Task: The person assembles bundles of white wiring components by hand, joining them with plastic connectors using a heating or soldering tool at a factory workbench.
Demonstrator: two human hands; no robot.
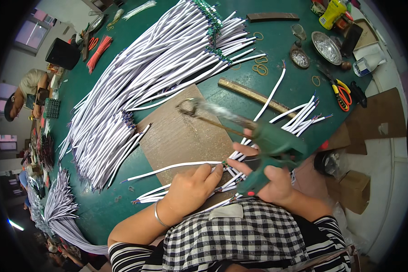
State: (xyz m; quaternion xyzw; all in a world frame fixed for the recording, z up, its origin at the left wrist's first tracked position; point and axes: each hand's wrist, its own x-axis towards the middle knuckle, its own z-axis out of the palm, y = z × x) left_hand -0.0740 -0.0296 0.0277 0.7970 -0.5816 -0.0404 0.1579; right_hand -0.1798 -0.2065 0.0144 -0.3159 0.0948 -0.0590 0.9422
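Note:
My right hand point(274, 183) is wrapped round the grip of a green soldering gun point(281, 145); some of its fingers stick out to the left. The gun's long metal tip points left over a brown board point(181, 131) and is smeared by motion. My left hand point(190, 188) pinches the end of a white cable point(167, 168), close to a tiny green circuit board point(224, 162). The cable's free end reaches left over the green table. Between my hands and beneath them lie more white cables with bare coloured wire ends, partly hidden.
A large heap of white cables point(136, 68) with green circuit boards covers the back left. A brass-coloured bar point(254, 96) lies beyond the board. Metal dishes point(326, 47), pliers point(340, 93) and a yellow bottle point(333, 13) stand at the right. A person point(29, 90) sits far left.

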